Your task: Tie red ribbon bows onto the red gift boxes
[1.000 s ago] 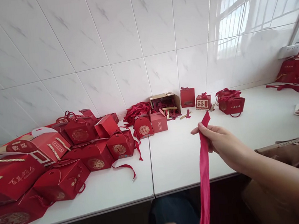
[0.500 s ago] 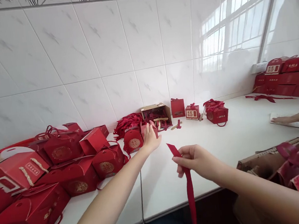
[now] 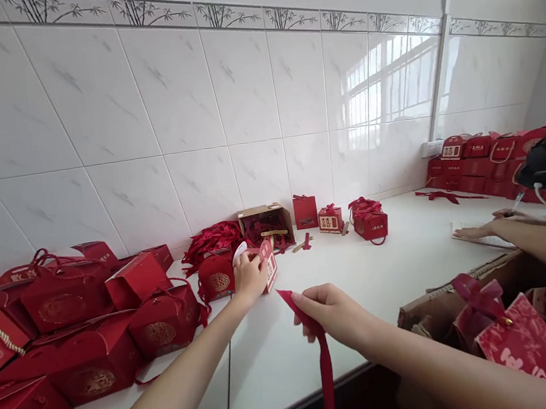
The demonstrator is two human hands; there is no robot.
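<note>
My left hand [image 3: 250, 277] has its fingers wrapped over the top of a small red gift box [image 3: 271, 271] with a white patterned panel, which rests on the white table [image 3: 342, 301]. Just left of it sits a red box with a round gold emblem [image 3: 220, 280]. A dark red ribbon [image 3: 325, 368] is pinched in my right hand [image 3: 319, 310]; its pointed end sticks out to the left and the rest hangs below the table's edge. Behind my left hand are a heap of red ribbons [image 3: 214, 243] and an open cardboard box [image 3: 284, 219] with ribbon pieces inside.
Many red gift boxes [image 3: 94, 360] crowd the left side. Small boxes [image 3: 371, 223] stand near the wall. At the right, a person's arm [image 3: 530, 236] rests over paper, one hand holding a pen. A carton [image 3: 429, 298] of bags sits front right; more boxes [image 3: 469, 167] are stacked behind.
The view has swung right and up. The small box's patterned panel now shows beside my left hand, and its fingers are closed on the box. The ribbon remains in my right hand.
</note>
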